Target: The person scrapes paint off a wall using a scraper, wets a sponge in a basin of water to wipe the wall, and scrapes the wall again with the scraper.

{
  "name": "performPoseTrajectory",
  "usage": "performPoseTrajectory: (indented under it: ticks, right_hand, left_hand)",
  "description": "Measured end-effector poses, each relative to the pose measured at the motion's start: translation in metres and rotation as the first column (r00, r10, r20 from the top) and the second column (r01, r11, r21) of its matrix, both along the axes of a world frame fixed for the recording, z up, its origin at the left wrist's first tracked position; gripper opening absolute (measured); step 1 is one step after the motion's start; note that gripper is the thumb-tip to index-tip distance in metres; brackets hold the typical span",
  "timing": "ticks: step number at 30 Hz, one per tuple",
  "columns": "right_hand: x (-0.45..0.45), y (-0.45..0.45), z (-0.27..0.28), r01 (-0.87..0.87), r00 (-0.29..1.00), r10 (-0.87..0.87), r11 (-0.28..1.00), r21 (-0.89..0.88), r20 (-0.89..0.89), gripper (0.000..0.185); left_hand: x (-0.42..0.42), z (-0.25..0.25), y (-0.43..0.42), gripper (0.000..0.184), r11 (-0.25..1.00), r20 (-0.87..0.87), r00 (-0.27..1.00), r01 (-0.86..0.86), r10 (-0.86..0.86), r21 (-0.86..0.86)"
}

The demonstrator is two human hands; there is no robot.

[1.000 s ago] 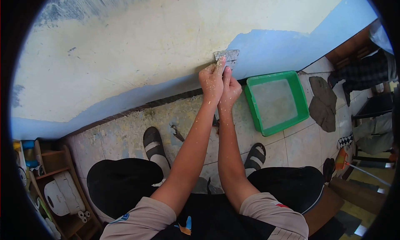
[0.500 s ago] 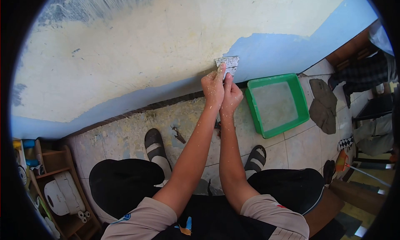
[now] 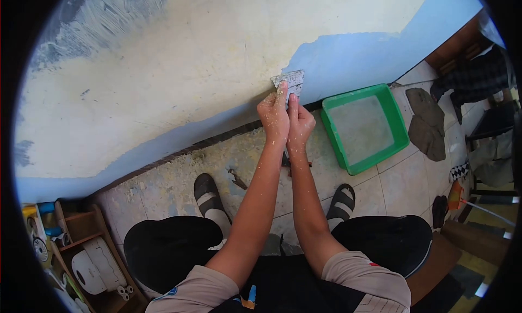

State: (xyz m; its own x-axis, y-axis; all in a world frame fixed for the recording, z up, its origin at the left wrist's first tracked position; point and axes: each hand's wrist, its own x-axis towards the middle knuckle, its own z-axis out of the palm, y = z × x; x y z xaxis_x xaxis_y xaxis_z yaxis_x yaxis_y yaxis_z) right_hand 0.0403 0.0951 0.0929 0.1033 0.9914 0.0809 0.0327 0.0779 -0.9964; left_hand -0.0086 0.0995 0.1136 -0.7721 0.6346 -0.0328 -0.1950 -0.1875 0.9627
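Both hands grip one flat scraper (image 3: 293, 80), its wide blade speckled with paint bits and lying against the wall (image 3: 217, 57). My left hand (image 3: 273, 116) is closed on it with the thumb along the blade. Beside it, touching, my right hand (image 3: 300, 124) is closed round the handle, which the fingers mostly hide. Flakes stick to both hands and forearms. The blade is at the border between the cream paint and the blue layer.
A green tray (image 3: 402, 133) with cloudy contents stands on the floor at right, near a dark cloth (image 3: 426, 125). Paint flakes litter the tiles (image 3: 163, 185). A wooden shelf (image 3: 81, 242) is at lower left. Another person's legs (image 3: 473, 76) show at far right.
The scraper has moved down the wall with both hands still on it, and slightly left in the picture. The view has shifted a little.
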Motion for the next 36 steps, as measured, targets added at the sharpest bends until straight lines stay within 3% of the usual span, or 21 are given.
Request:
performPoseTrajectory:
  ticks: [5,8,10,14,17,19,23,26,28,32,34,36]
  right_hand:
    - [-0.003,-0.004,-0.035,0.037,0.991,-0.033,0.999,0.032,-0.127,0.046]
    - [0.001,-0.004,-0.04,0.062,0.998,-0.062,0.998,-0.013,0.005,0.045]
    - [0.002,0.001,-0.037,0.03,0.999,-0.031,0.999,-0.045,-0.041,0.047]
    - [0.01,0.0,-0.03,0.03,0.999,-0.027,0.998,-0.052,0.041,0.048]
    - [0.003,0.009,-0.014,-0.001,0.997,-0.001,0.999,-0.035,-0.073,0.051]
    - [0.002,0.017,0.007,-0.043,0.993,0.046,0.999,0.032,-0.112,0.053]
    - [0.001,0.016,0.001,-0.059,0.985,0.062,0.998,0.024,-0.164,0.054]
    - [0.003,0.003,-0.018,-0.039,0.989,0.035,0.999,-0.028,-0.142,0.054]
    - [-0.001,0.0,-0.042,0.027,0.989,-0.035,0.998,-0.058,-0.143,0.055]
    - [0.002,0.001,-0.027,0.033,0.997,-0.042,0.991,-0.127,-0.069,0.056]
    - [0.004,0.011,-0.004,-0.001,0.998,0.0,1.0,-0.011,-0.062,0.057]
    - [0.007,0.01,0.001,-0.015,0.998,0.014,1.0,-0.021,-0.064,0.057]
  left_hand:
    - [0.009,-0.019,-0.003,0.041,0.998,0.026,1.0,-0.002,0.004,-0.062]
    - [0.006,-0.025,-0.006,0.041,0.99,-0.042,0.999,0.023,-0.029,-0.138]
    - [0.009,-0.023,0.0,0.042,0.996,-0.108,0.993,-0.047,0.038,-0.08]
    - [0.015,-0.02,-0.002,0.042,0.996,-0.037,0.998,-0.062,0.06,-0.069]
    - [0.01,0.005,0.004,0.041,0.996,-0.04,0.998,-0.049,0.046,-0.07]
    - [0.008,0.025,0.008,0.043,0.999,-0.019,1.0,-0.022,0.023,0.042]
    - [0.009,0.024,0.009,0.046,0.996,-0.021,0.997,-0.074,0.075,0.046]
    - [0.01,-0.005,-0.001,0.049,0.999,-0.037,0.999,-0.032,0.03,-0.038]
    - [0.009,-0.03,0.0,0.051,0.981,-0.105,0.994,-0.05,0.031,-0.188]
    - [0.008,-0.023,0.002,0.05,0.986,-0.104,0.994,-0.043,0.026,-0.16]
    - [0.006,0.004,0.007,0.044,0.996,-0.065,0.998,-0.012,0.006,-0.089]
    - [0.008,0.015,0.003,0.039,1.0,-0.027,1.0,0.014,-0.014,-0.018]
